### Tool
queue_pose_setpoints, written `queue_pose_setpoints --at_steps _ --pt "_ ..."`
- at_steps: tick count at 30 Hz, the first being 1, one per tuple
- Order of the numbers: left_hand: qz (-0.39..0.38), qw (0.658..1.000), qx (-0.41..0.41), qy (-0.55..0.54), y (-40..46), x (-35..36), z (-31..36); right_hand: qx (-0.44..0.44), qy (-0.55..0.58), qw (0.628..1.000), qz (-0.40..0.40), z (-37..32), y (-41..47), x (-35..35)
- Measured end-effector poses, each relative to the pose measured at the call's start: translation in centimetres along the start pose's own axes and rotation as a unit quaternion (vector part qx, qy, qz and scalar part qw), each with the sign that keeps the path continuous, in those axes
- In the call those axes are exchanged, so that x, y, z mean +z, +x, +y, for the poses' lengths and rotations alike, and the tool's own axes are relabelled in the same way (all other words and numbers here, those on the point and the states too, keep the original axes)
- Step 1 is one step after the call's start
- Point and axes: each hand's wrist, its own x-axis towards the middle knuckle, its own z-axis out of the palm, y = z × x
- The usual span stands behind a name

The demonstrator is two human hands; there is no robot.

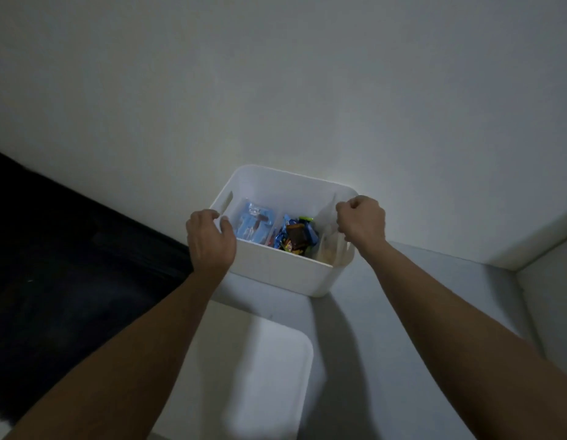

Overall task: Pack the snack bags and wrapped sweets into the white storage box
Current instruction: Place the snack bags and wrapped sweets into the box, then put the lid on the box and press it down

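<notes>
Both hands grip the white storage box [276, 271], left hand [210, 239] curled over its rim, right hand [361, 219] fisted on it, sweets [295, 236] inside; packing looks finished, so placing likely follows.

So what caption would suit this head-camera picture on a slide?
Both hands, left hand and right hand, grip the white storage box holding blue snack bags and wrapped sweets.

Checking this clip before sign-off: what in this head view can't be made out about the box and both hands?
- White storage box: its floor and near-side contents are hidden behind the near wall.
- Wrapped sweets: too dim and small to count or read.
- Pale items at the right end: too faint to identify.
- Right hand: fingers curl over the rim, hiding what they grip.
- Left hand: covers the box's corner.
- White lid: cut off by the bottom edge.
</notes>
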Motion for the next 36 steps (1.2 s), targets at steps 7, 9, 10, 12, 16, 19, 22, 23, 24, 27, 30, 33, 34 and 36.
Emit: queue_pose_setpoints --at_steps 7,9,10,12,16,19,22,23,24,27,30,33,34,36 --pt "-0.112 0.987 -0.092 0.074 -3.9 -0.7 -6.4 0.035 -0.051 0.998 -0.029 4.8 -8.1 1.1" --pt "-0.195 0.959 -0.149 0.141 -4.9 -1.0 -8.2 0.109 -0.066 0.984 -0.123 6.8 -10.0 2.3" --pt "-0.237 0.937 -0.188 0.176 -5.4 -1.2 -9.1 0.153 -0.071 0.969 -0.178 7.7 -11.0 2.9" --pt "-0.309 0.893 -0.245 0.219 -6.7 -1.7 -10.9 0.215 -0.096 0.936 -0.262 9.5 -12.7 4.0" --pt "-0.362 0.835 -0.335 0.242 -8.6 -2.9 -14.0 0.277 -0.098 0.903 -0.313 11.2 -15.6 5.7" --pt "-0.371 0.831 -0.354 0.216 -9.4 -4.1 -15.0 0.262 -0.098 0.902 -0.328 11.4 -17.5 6.6" --pt "-0.357 0.843 -0.35 0.201 -9.8 -5.0 -15.0 0.258 -0.065 0.917 -0.296 11.7 -18.6 8.0" --pt "-0.348 0.844 -0.357 0.197 -9.9 -5.2 -14.9 0.258 -0.064 0.924 -0.276 12.0 -18.5 8.5" --pt "-0.337 0.847 -0.363 0.193 -9.9 -5.4 -14.9 0.258 -0.063 0.93 -0.254 12.3 -18.4 8.8" --pt "-0.287 0.866 -0.363 0.189 -9.5 -5.7 -14.9 0.287 -0.049 0.939 -0.184 12.8 -18.2 9.2" --pt "-0.206 0.903 -0.334 0.175 -8.6 -6.1 -14.2 0.278 -0.07 0.953 -0.103 12.0 -18.3 8.2" --pt "-0.092 0.955 -0.256 0.119 -7.3 -6.5 -12.6 0.175 -0.067 0.982 -0.037 9.9 -17.9 6.8" --pt "-0.052 0.965 -0.24 0.09 -6.7 -6.5 -12.0 0.14 -0.063 0.988 -0.02 8.9 -17.8 6.1" --pt "0.013 0.98 -0.196 0.04 -5.0 -6.3 -10.7 0.068 -0.052 0.996 0.01 7.0 -17.6 4.8"
